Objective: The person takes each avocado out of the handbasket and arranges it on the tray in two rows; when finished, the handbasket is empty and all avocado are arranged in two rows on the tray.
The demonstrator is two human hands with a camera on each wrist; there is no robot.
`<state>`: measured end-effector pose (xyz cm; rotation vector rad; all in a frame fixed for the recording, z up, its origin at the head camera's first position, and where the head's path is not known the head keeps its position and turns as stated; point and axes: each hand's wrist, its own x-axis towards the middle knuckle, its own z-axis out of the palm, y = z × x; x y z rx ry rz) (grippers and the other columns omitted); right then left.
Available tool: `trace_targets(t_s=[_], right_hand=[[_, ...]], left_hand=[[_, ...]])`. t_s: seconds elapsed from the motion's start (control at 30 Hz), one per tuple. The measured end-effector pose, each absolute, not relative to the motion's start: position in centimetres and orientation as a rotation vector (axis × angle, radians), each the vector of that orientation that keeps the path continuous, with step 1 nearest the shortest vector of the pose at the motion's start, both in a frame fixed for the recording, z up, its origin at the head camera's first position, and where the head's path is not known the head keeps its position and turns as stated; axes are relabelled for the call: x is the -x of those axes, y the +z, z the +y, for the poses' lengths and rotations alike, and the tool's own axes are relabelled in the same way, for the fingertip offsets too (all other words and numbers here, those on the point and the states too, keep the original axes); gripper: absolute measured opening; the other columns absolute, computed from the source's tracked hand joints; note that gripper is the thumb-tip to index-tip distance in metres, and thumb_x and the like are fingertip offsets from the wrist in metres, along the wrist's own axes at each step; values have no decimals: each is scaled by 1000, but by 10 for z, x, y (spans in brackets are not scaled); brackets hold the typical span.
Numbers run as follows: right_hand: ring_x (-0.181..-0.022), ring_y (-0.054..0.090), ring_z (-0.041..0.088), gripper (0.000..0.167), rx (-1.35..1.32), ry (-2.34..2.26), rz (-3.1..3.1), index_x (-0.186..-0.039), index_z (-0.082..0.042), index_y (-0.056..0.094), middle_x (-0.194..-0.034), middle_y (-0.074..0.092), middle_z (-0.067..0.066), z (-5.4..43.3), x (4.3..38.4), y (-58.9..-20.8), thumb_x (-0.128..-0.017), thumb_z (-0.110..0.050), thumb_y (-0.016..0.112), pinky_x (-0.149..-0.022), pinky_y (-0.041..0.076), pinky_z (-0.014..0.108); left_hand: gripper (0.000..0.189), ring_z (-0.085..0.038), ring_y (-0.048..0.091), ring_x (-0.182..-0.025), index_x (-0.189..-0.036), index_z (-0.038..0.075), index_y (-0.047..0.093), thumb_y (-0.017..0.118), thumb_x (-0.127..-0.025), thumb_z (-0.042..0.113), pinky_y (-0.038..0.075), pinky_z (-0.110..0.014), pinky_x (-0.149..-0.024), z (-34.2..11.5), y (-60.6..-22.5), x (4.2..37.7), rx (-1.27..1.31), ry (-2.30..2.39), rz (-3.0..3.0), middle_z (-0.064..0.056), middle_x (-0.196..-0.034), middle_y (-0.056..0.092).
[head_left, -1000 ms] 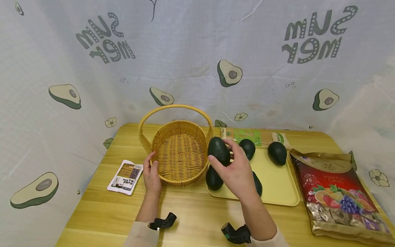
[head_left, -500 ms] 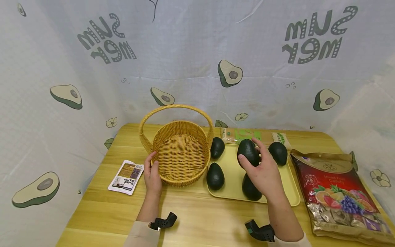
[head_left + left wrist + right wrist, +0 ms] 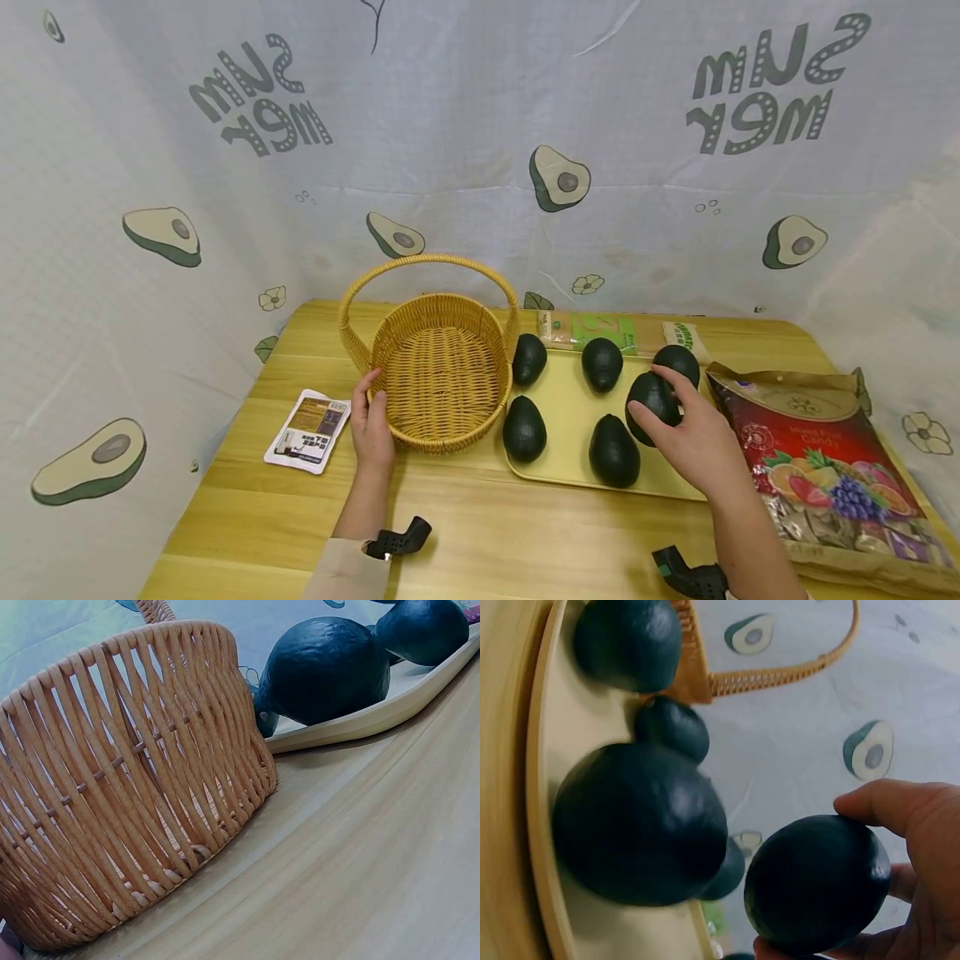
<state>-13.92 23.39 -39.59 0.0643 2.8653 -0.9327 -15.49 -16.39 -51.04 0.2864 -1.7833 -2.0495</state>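
Observation:
In the head view my right hand pinches a dark green avocado between thumb and fingers. It is held above the right part of the pale yellow tray. The right wrist view shows the same avocado between the fingers, apart from those lying on the tray. Several other avocados rest there. My left hand touches the outer left side of a yellow woven basket with relaxed fingers. The left wrist view has the basket's wall close up, with the hand almost wholly out of frame.
A white printed pouch lies left of the basket. At the right stands a large red and gold candy bag, close to the tray's right edge. Behind the tray is a flat green and brown package. A printed curtain hangs behind the table.
My right hand has carried the avocado rightward from beside the basket, across the tray, to its right side. The left hand and the basket have stayed in place.

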Motion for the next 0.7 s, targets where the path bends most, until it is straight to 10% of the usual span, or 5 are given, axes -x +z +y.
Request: trace_targets(t_s=[0.23, 0.7], right_hand=[[-120, 52, 59, 91, -77, -812, 2812, -161, -9, 25, -144, 44, 42, 264, 135, -408, -96, -66, 55, -75, 52, 55], [-120, 48, 66, 96, -97, -617, 2750, -155, 2, 28, -142, 40, 47, 310, 141, -429, -94, -65, 59, -85, 48, 68]], left_hand=[[42, -29, 2, -160, -146, -1, 42, 37, -107, 13, 1, -57, -127, -165, -511, 153, -276, -2070, -1787, -9, -168, 24], [41, -29, 7, -160, -145, -2, 42, 37, -107, 11, 6, -55, -127, -164, -511, 154, -256, -2052, -1779, -11, -168, 24]])
